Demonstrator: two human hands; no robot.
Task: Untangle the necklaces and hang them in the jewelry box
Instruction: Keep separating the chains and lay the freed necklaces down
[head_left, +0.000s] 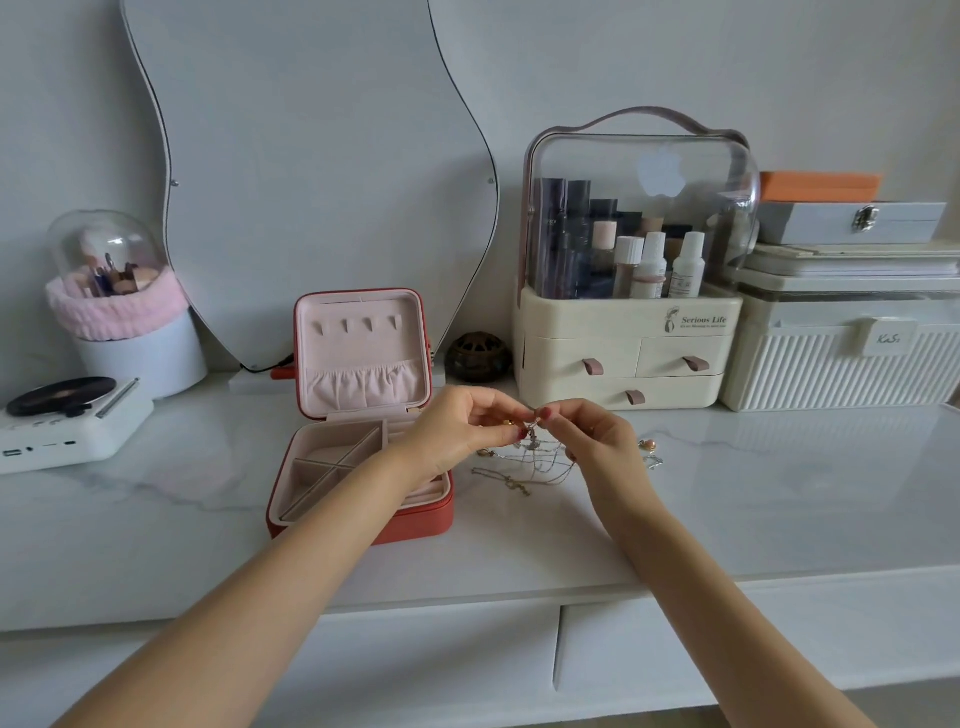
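1. At the centre of the frame, the left hand (457, 426) and the right hand (587, 436) meet fingertip to fingertip, both pinching the knotted top of the tangled necklaces (540, 457) just above the desk (779, 493).

2. From that pinch the chains hang down and fan out between the two wrists; a loose gold strand (501, 480) trails on the desk towards the lower left, and a small pearl-like piece (648, 445) lies just right of the right hand.

3. The open jewelry box (358, 415) stands immediately left of the hands, its lid upright and its row of hooks (358, 326) facing the camera, up and to the left of the knot.

4. The left hand is nearer the box, so it seems better placed to carry a freed chain across.

5. The left forearm crosses over the box's tray, which may hamper that reach.

6. A cosmetics organizer (623, 353) stands behind the hands at centre right, a curved mirror (311, 182) behind the box; neither appears to block the way.
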